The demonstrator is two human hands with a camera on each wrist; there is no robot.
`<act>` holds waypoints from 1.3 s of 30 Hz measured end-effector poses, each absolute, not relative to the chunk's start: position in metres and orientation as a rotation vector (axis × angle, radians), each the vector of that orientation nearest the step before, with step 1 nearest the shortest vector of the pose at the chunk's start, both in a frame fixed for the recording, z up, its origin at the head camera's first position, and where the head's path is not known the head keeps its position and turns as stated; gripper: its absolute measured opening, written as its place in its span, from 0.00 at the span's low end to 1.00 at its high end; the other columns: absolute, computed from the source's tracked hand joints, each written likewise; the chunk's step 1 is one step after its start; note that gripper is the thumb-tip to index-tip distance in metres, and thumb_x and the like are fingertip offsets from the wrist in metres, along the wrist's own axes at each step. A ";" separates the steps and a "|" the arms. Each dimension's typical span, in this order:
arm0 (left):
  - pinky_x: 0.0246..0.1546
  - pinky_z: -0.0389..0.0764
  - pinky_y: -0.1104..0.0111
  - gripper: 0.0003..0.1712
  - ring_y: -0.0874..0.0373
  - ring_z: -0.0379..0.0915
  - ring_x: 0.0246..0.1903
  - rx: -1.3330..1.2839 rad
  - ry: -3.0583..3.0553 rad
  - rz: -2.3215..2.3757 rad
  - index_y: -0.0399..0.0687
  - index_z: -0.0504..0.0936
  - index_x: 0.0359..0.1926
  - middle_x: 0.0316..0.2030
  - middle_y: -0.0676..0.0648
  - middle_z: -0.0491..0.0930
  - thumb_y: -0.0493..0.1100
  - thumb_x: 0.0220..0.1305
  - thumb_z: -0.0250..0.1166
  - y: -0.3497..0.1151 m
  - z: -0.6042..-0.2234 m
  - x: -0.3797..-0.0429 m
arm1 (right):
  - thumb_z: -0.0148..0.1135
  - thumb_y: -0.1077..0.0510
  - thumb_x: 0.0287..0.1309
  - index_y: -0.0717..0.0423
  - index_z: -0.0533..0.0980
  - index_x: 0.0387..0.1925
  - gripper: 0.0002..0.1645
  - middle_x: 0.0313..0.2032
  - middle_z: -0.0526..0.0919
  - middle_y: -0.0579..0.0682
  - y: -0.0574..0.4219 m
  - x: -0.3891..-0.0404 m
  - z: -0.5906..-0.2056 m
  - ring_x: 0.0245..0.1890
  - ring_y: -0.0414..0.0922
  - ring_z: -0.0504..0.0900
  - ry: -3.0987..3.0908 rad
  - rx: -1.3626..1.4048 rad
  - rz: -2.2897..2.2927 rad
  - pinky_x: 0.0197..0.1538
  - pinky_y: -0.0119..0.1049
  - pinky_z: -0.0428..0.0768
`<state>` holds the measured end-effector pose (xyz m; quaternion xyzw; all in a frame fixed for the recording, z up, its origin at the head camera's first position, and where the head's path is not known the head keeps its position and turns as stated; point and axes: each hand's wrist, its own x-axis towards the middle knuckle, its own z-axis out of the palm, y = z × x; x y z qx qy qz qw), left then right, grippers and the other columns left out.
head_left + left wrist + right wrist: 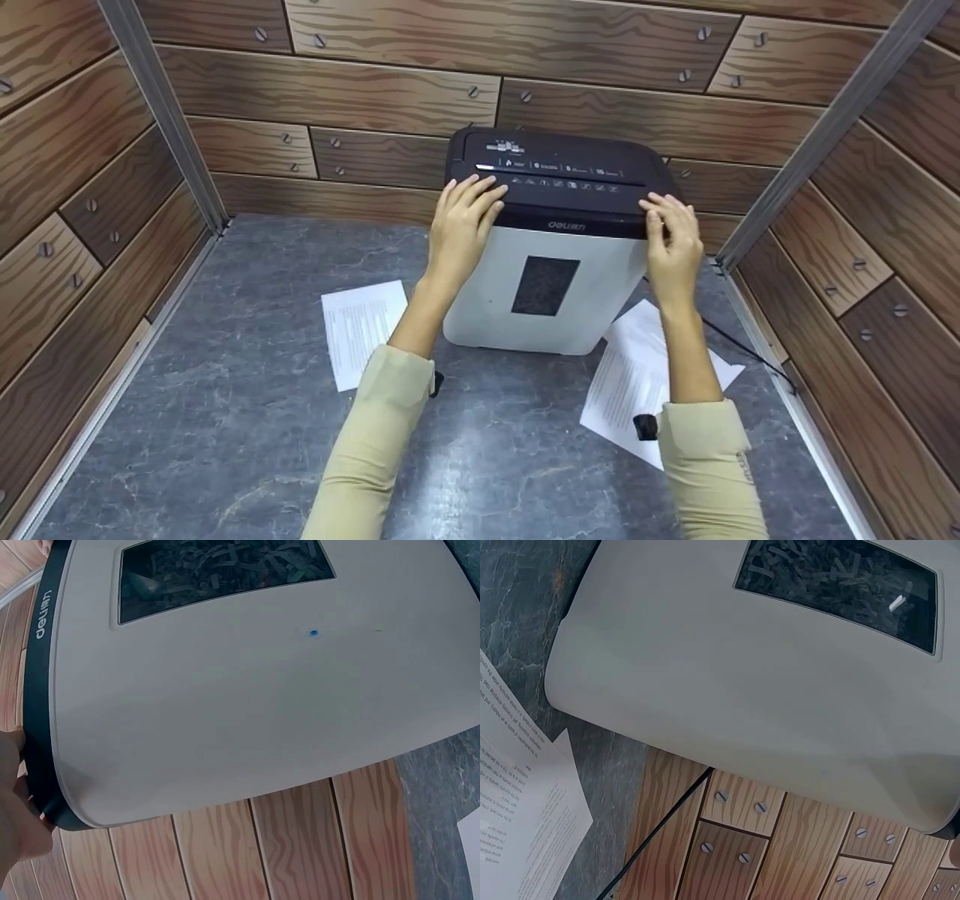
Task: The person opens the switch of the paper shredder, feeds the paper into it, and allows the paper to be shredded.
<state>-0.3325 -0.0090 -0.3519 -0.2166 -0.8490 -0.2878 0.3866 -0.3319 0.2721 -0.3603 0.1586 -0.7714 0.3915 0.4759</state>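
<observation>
A grey-white paper shredder (480,300) with a black top (570,157) stands tilted in the head view. My left hand (456,236) grips the top's front left corner, fingers laid over its upper face. At the front right corner my right hand (675,247) holds the top, with the thumb toward the front and fingers over the edge. Through the dark window (225,574) in the left wrist view, shredded strips are visible. Only a sliver of the right hand shows in the right wrist view.
A printed sheet (360,330) lies left of the shredder. More printed paper (626,375) lies to the right, partly behind my right forearm. A black cord (739,345) runs along the right side. Wood-patterned walls (390,97) enclose the dark grey surface (247,420).
</observation>
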 end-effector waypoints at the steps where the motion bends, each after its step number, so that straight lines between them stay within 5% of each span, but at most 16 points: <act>1: 0.65 0.45 0.67 0.17 0.54 0.62 0.59 -0.551 -2.160 -0.732 0.48 0.81 0.50 0.53 0.49 0.75 0.47 0.68 0.52 -0.009 -0.352 -0.333 | 0.55 0.68 0.60 0.64 0.81 0.38 0.09 0.45 0.81 0.53 0.272 -0.332 -0.360 0.55 0.49 0.71 -1.884 0.388 0.958 0.66 0.37 0.52; 39: 0.65 0.46 0.66 0.17 0.55 0.62 0.59 -0.545 -2.153 -0.742 0.48 0.81 0.50 0.53 0.49 0.75 0.48 0.68 0.52 -0.008 -0.352 -0.332 | 0.54 0.68 0.60 0.65 0.80 0.38 0.09 0.45 0.81 0.54 0.272 -0.333 -0.362 0.55 0.50 0.71 -1.876 0.389 0.958 0.66 0.37 0.52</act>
